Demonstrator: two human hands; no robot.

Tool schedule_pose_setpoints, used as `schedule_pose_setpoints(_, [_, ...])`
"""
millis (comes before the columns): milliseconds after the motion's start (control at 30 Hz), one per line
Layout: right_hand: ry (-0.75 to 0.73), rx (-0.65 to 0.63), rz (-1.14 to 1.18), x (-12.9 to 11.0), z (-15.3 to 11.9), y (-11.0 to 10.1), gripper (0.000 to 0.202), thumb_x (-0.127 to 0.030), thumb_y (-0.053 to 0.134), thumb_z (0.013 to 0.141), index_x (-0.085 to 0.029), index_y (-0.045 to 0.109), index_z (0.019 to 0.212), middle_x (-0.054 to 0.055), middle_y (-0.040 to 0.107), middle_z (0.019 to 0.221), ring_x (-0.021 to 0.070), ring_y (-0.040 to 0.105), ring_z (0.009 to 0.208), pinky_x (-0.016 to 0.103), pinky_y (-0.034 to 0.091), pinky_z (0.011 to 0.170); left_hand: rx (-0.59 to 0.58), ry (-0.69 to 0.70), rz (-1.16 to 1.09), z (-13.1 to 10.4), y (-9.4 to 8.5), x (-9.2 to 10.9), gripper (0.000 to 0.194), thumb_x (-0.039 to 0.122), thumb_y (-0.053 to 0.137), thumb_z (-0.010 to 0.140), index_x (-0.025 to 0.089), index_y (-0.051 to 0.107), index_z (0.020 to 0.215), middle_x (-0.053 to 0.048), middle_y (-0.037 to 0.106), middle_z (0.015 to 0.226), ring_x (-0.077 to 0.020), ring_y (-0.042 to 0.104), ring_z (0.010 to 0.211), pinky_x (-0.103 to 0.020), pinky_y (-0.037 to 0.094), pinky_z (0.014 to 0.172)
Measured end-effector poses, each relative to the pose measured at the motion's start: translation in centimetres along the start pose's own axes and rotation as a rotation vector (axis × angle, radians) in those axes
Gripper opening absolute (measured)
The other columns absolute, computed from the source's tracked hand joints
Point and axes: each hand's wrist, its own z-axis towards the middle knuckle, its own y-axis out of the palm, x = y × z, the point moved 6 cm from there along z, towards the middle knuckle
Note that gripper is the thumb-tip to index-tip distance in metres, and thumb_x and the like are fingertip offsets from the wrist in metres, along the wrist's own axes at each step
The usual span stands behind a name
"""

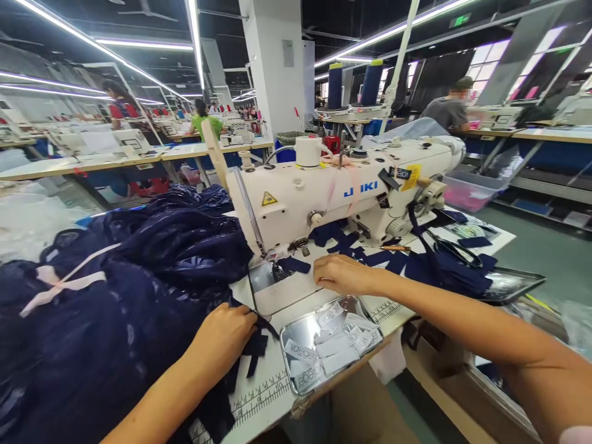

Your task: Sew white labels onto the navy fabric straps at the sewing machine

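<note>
My left hand [227, 336] is closed on the edge of a large heap of navy fabric [152, 320], left of the sewing machine. A narrow navy strip pokes out past its fingers. My right hand [340, 274] is closed, fingers curled down over the machine bed, and what they pinch, if anything, is hidden. Just left of it, a short navy fabric piece [295, 265] lies by the presser foot [279, 271] of the white sewing machine [296, 197]. Between my hands, nearer to me, a metal tray [296, 385] holds white printed labels [335, 345].
Navy scraps [342, 237] lie behind my right hand. Black-handled scissors [456, 250] rest at the right, near a second metal tray [513, 283]. A measuring scale [259, 398] runs along the table's front edge. Co-workers sit at machines farther back.
</note>
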Motion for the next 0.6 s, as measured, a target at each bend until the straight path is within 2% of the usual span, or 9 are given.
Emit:
schedule_pose_setpoints(100, [-0.089,-0.020,0.072,-0.6,-1.1,-0.3,0.006,-0.011,0.054,0.078,-0.014,0.059,0.076,0.002,0.056,0.078,0.0134,0.051,0.075,0.023,0.035,0.067,0.095,0.090,0.011,0.2,-0.1,0.6,0.029,0.011,0.037,0.082,0.017,0.059,0.064,-0.004,0.062,0.069,-0.0186,0.055,0.060,-0.032,0.035,0.059])
schedule_pose_setpoints(200, [-0.197,-0.080,0.041,-2.3,-1.9,0.1,0.006,-0.016,0.057,0.078,-0.015,0.059,0.083,0.002,0.056,0.082,0.0135,0.051,0.076,0.024,0.034,0.067,0.288,0.155,-0.020,0.3,-1.0,0.9,0.027,0.011,0.036,0.081,0.018,0.058,0.066,-0.004,0.061,0.069,-0.0197,0.055,0.065,-0.033,0.035,0.062])
schedule_pose_setpoints(300, [-0.266,-0.146,-0.078,-3.6,-2.0,1.2,0.012,-0.015,0.057,0.077,-0.017,0.059,0.089,0.003,0.055,0.087,0.0133,0.049,0.070,0.026,0.033,0.061,0.525,0.066,-0.150,1.1,-2.4,0.5,0.025,0.016,0.031,0.083,0.017,0.055,0.075,-0.004,0.059,0.067,-0.0191,0.054,0.065,-0.032,0.037,0.064])
schedule_pose_setpoints(367, [-0.283,-0.177,-0.113,-4.0,-1.8,1.9,0.015,-0.014,0.054,0.078,-0.019,0.059,0.092,0.003,0.054,0.088,0.0127,0.048,0.066,0.026,0.031,0.057,0.618,-0.041,-0.308,2.2,-2.7,0.3,0.024,0.018,0.029,0.084,0.015,0.052,0.078,-0.005,0.058,0.067,-0.0181,0.054,0.063,-0.030,0.039,0.061])
schedule_pose_setpoints(433, [-0.296,-0.201,-0.114,-4.2,-1.5,2.2,0.016,-0.012,0.053,0.079,-0.020,0.059,0.091,0.002,0.054,0.086,0.0122,0.047,0.063,0.025,0.029,0.053,0.613,-0.114,-0.488,3.8,-2.2,0.3,0.024,0.018,0.027,0.083,0.015,0.051,0.082,-0.005,0.058,0.069,-0.0175,0.055,0.064,-0.028,0.041,0.059])
schedule_pose_setpoints(500, [-0.298,-0.224,-0.127,-4.2,-1.3,2.2,0.014,-0.011,0.053,0.078,-0.019,0.058,0.088,0.002,0.054,0.084,0.0122,0.046,0.061,0.025,0.027,0.050,0.560,-0.128,-0.630,5.2,-1.2,0.5,0.025,0.020,0.027,0.082,0.015,0.051,0.087,-0.006,0.060,0.077,-0.0180,0.057,0.071,-0.029,0.043,0.064])
schedule_pose_setpoints(600, [-0.295,-0.249,-0.155,-4.2,-1.2,2.1,0.010,-0.011,0.053,0.077,-0.019,0.057,0.083,0.002,0.055,0.083,0.0120,0.046,0.059,0.025,0.026,0.048,0.505,-0.169,-0.767,6.0,0.2,-0.1,0.021,0.029,0.037,0.079,0.017,0.054,0.084,-0.005,0.062,0.081,-0.0195,0.057,0.077,-0.031,0.042,0.070])
